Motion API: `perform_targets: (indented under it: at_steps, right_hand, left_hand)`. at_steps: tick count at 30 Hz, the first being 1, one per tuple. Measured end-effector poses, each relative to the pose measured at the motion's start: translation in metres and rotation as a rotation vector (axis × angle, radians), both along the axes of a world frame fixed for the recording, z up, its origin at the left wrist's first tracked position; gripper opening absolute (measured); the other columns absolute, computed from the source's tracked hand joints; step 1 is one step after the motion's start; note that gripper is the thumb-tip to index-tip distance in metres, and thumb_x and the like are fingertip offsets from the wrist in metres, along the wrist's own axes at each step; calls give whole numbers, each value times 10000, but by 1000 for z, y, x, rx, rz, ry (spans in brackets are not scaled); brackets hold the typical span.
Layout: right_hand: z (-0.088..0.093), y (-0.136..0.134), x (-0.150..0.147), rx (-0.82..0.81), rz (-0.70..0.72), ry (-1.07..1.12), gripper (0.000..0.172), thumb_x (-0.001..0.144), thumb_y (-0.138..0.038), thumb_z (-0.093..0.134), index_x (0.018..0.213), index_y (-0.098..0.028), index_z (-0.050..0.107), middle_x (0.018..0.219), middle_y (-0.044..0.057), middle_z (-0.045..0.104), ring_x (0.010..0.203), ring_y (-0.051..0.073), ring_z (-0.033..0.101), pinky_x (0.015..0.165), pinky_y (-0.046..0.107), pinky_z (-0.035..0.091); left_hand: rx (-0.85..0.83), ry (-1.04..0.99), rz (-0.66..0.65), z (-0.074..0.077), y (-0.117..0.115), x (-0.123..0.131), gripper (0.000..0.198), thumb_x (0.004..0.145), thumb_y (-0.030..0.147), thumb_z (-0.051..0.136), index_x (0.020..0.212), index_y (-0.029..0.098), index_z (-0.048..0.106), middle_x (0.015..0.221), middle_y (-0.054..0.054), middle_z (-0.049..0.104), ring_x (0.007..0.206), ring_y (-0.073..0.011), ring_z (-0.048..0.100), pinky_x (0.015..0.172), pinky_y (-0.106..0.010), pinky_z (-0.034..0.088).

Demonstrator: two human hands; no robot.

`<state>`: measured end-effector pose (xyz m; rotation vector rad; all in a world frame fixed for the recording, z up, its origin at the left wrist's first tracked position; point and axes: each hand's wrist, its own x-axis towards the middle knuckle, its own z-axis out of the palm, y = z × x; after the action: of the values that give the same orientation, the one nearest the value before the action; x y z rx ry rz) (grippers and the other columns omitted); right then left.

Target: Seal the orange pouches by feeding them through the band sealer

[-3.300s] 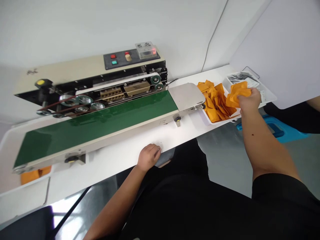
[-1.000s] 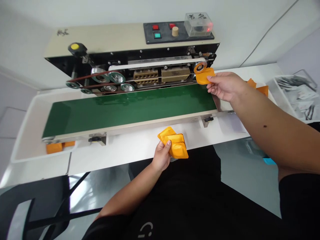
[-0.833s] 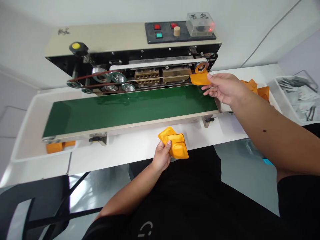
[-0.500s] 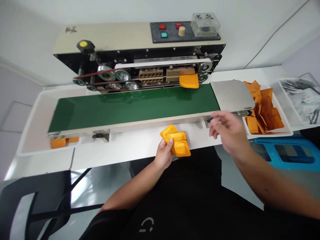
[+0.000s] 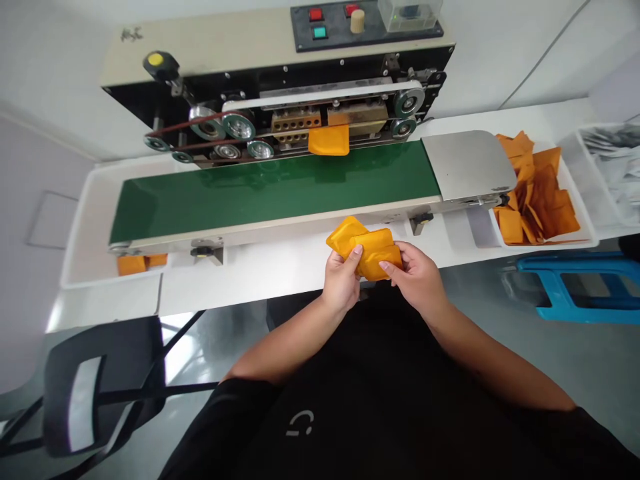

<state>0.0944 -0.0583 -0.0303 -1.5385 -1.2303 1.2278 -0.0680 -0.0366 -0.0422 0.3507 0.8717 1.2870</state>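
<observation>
A fan of orange packets (image 5: 370,252) was held between both hands over the front strip of the white table (image 5: 240,280). The left hand (image 5: 343,279) pinched its near left side under the thumb; the right hand (image 5: 419,272) gripped its right edge between thumb and fingers. The fan's top corner came close to the machine's (image 5: 200,47) belt frame, though whether they touched could not be told. That strip of tabletop ran on to either side, interrupted by two black knobs (image 5: 202,251) below the frame. Beyond, a single packet (image 5: 329,141) jutted from the rollers above the green belt (image 5: 270,187), well in from both belt ends. A metal plate (image 5: 470,167) with a rounded edge reached the packet-filled right bin (image 5: 483,225); the left bin (image 5: 93,223) extended past the belt's far end. A blue stool (image 5: 555,292) stood beyond the table's front edge.
</observation>
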Motion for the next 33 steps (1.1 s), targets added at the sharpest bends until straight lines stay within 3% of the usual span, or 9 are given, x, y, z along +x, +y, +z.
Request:
perform_targets:
  at_steps: [7,10,13,16,20,23,27,30,33]
  right_hand:
    - [1,3,13,39,57,-50,269,928,-484,845,1029,-234,835,975,55,716,726,178,644,649,329,595]
    - [3,4,14,-36,96,67,290,880,-463,894,1060,-240,848,1042,60,766,846,211,709,774,356,629]
    - [3,4,9,-103,-74,323,399,757,-434,1000,1053,-231,825,1028,42,786,918,206,728,848,336,621]
    - [-3,-1,-5,-176,-244,527,475,626,-409,1078,913,-209,757,887,6,736,774,142,665,742,275,577]
    - [-13,-16,-30,-356,-212,674,531,606,-402,1096,957,-186,761,930,30,755,806,139,676,715,251,571]
    - [-13,-24,-37,-357,-302,680,530,651,-414,1085,1003,-200,752,1017,33,775,822,128,692,644,205,555]
    - [6,-22,-23,-261,-362,692,523,790,-487,1014,1140,-280,686,1185,15,797,919,171,789,646,231,623]
    - [27,-12,0,-172,-332,670,492,826,-474,992,1146,-310,658,1145,-8,804,869,184,816,641,263,655]
    - [48,8,29,-69,-322,603,464,775,-368,1024,1125,-300,728,1090,-12,798,825,146,787,653,238,660]
  left_hand:
    - [44,49,-62,1,-3,-6,551,767,515,1025,1126,196,754,1118,-52,824,1009,-215,798,907,-331,644]
    - [34,69,-74,-1,-5,-9,576,774,514,1020,1161,189,742,1129,-63,822,1008,-224,798,899,-330,639]
    - [41,58,-34,-1,-6,-10,575,788,506,1012,1177,194,724,1151,-66,815,1045,-232,793,947,-357,640]
    - [74,104,55,-3,-8,-7,538,801,519,998,1128,196,720,1091,-49,805,999,-208,777,921,-331,634]
    - [112,223,127,-12,-11,1,498,838,558,957,1082,192,725,1013,-38,789,918,-193,762,863,-310,628]
    - [136,277,127,-18,-10,3,474,865,574,930,1071,191,740,1015,-43,793,936,-203,769,888,-323,632]
    - [157,268,172,-20,-7,-7,495,855,581,939,1099,192,756,1096,-67,814,1020,-228,790,954,-353,645]
    - [147,281,161,-25,-10,-19,514,843,587,948,1106,186,761,1078,-71,814,1002,-235,800,931,-369,667]
    - [119,318,131,-38,-18,-31,525,835,596,951,1095,179,766,1056,-72,814,987,-239,803,905,-373,679]
